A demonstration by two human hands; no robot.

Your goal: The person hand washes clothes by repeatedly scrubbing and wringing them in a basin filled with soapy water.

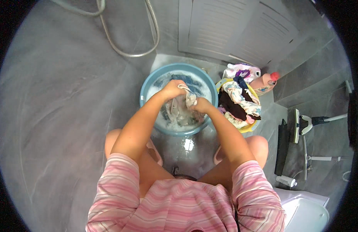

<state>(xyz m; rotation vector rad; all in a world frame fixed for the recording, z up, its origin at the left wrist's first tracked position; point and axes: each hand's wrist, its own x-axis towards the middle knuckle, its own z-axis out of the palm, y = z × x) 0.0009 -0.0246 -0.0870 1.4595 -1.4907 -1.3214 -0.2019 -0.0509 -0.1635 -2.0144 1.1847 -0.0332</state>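
A round blue plastic basin point(179, 133) of sudsy water stands on the floor before me, with dark blue and other cloth soaking in it. Over the water, my left hand point(173, 89) grips one end of a wet, light-coloured cloth point(191, 98). The cloth hangs in a twist towards my right hand point(201, 105), which is closed on its other part, low at the suds. More of the pale fabric dips into the water between the hands. Some fingertips are hidden by the cloth and foam.
Right of the basin, a yellow basket point(249, 128) holds a heap of clothes point(239, 101). Behind it are a pink bottle with a red cap point(265, 83) and a printed plastic bag point(242, 72). A metal shower hose point(132, 55) hangs at the wall; a mop point(296, 126) stands farther right.
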